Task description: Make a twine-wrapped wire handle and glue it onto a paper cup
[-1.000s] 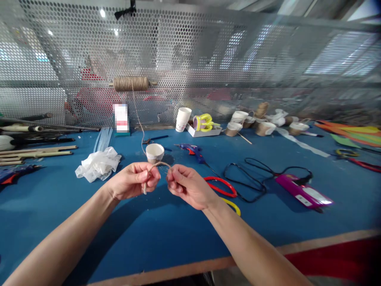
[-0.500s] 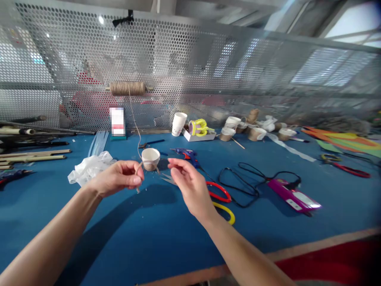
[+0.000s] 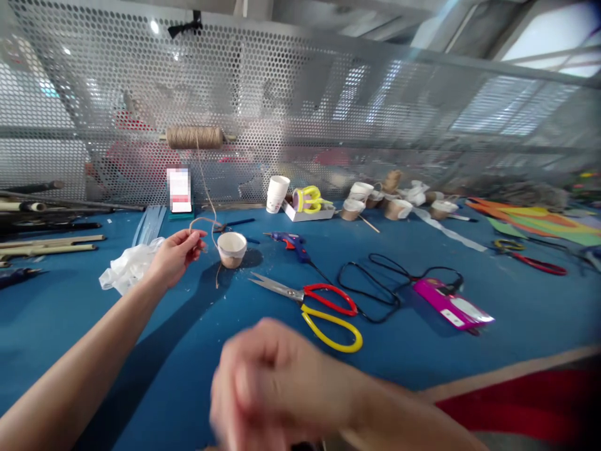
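My left hand (image 3: pixel 176 254), fingers pinched, grips a strand of jute twine (image 3: pixel 204 219), which loops from its fingertips toward the line hanging from the spool (image 3: pixel 195 138). Just right of it, a small white cup (image 3: pixel 232 243) with a brown lower part stands upright on the blue table; a short twine end hangs down its left side. Near the front edge, my right hand (image 3: pixel 272 382) is smeared by motion with its fingers partly hidden, so I cannot tell what it holds. Scissors (image 3: pixel 300 297) with one red and one yellow handle lie open beyond it.
A blue glue gun (image 3: pixel 291 243) lies behind the scissors, its black cord running right past a purple power strip (image 3: pixel 448 304). White ribbon (image 3: pixel 129 266) is heaped at left, near bamboo sticks (image 3: pixel 51 249). More cups (image 3: pixel 352 210) stand along the perforated metal screen (image 3: pixel 300 81).
My right hand has pulled back from beside the cup toward the front edge, uncovering the scissors. My left hand has moved up and left with the twine.
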### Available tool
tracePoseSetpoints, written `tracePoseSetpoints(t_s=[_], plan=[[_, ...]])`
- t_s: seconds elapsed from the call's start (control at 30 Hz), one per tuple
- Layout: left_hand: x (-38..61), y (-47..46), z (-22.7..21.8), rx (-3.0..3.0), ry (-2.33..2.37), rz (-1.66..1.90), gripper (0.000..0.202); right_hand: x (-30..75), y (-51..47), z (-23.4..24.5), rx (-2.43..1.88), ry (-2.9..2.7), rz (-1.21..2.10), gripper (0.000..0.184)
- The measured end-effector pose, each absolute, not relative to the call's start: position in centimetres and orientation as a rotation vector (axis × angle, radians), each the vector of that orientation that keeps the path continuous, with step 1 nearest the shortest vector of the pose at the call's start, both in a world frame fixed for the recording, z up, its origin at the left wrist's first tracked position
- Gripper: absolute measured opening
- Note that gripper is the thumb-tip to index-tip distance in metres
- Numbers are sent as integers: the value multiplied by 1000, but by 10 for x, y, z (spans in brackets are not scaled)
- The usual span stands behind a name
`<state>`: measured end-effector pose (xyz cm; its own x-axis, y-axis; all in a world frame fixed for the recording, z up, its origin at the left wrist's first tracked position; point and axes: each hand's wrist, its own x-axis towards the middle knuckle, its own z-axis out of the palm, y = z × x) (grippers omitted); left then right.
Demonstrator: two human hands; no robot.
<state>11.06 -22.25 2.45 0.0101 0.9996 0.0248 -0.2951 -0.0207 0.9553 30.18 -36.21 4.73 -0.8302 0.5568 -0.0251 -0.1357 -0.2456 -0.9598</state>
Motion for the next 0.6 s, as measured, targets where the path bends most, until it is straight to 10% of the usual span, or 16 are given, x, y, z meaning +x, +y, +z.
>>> tracePoseSetpoints(t_s=[0.23,0.6], plan=[[125,-216,49,1625,1013,1118,22,325,-242,48,-1152,-1741,660,23],[141,-158,40,2098,1257,1013,12,311,-170,38,-1256,-1984,335,18]])
